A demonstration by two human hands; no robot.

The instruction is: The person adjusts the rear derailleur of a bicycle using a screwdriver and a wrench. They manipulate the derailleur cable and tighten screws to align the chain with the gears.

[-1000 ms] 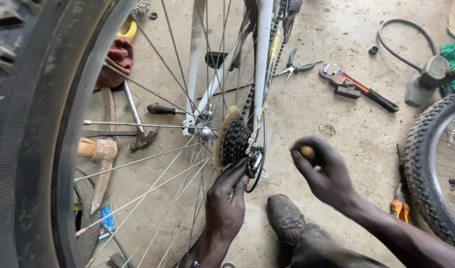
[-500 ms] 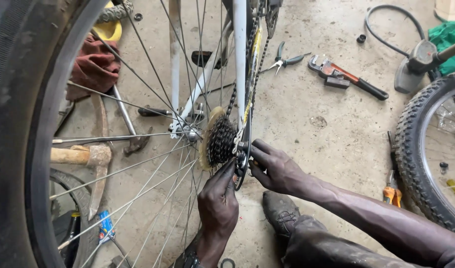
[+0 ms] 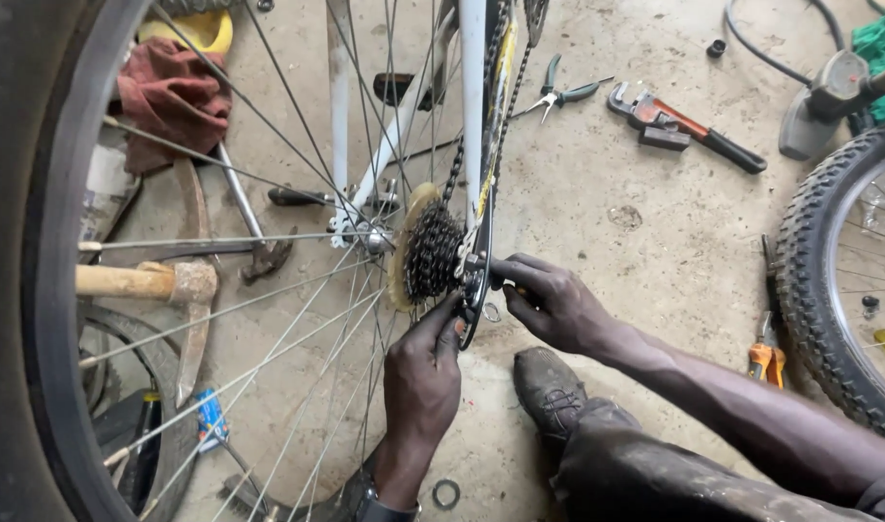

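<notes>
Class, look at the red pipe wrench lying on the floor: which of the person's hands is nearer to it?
Right. The right hand is at the cassette, below-left of the pipe wrench; the left hand is lower and further left.

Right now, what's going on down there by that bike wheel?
A person is crouched on a concrete floor at the rear wheel of a bike. The left hand reaches up to the underside of the sprockets, and the right hand grips a part of the frame at the axle. The chain hangs above. A pipe wrench, pliers and a hammer lie on the floor, untouched.
</notes>
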